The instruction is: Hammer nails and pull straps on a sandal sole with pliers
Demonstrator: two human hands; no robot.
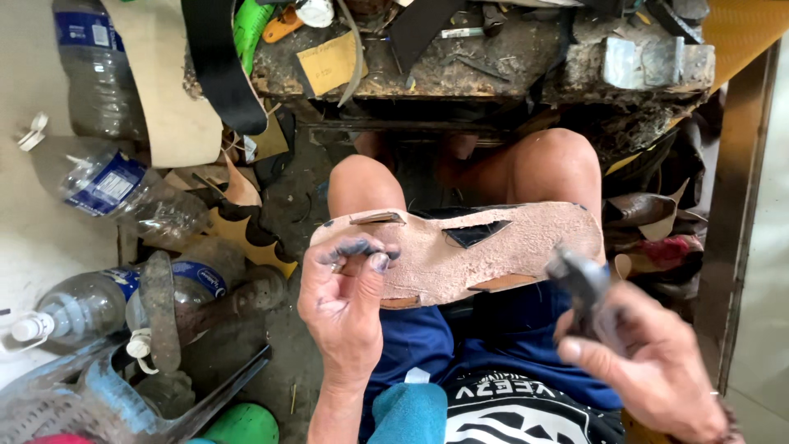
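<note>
Sole (460,251) work, mid-frame: a tan, rough-surfaced shoe sole lies across your knees, running from centre-left to centre-right of the frame, underside up. Strap ends poke through slots in it, one near the left end, a dark one at the middle, one along the lower edge.

Step in hand, as I judge it: fixing or trimming the strap ends on the sole's underside, with the tool brought up but not yet applied.

Left hand (345,288), lower centre-left: fingers curled in, thumb and forefinger pinched at the left end of the sole, holding it steady. The fingertips (380,261) are stained dark. Something small may be pinched between them; too blurred to tell.

Right hand (649,370), lower right: closed around the handles of a dark plier-like tool (579,284). Its head points up-left and sits just beside the right end of the sole; I cannot tell whether it touches. Motion blur hides how the tool's head stands.

Next move, by my reckoning, calls for a firm hold at the left end and a careful line-up of the tool head with one strap end before you squeeze.

Around you: cluttered worktop (493,70) along the upper frame, plastic bottles (107,185) on the floor at left, leather scraps at right.
</note>
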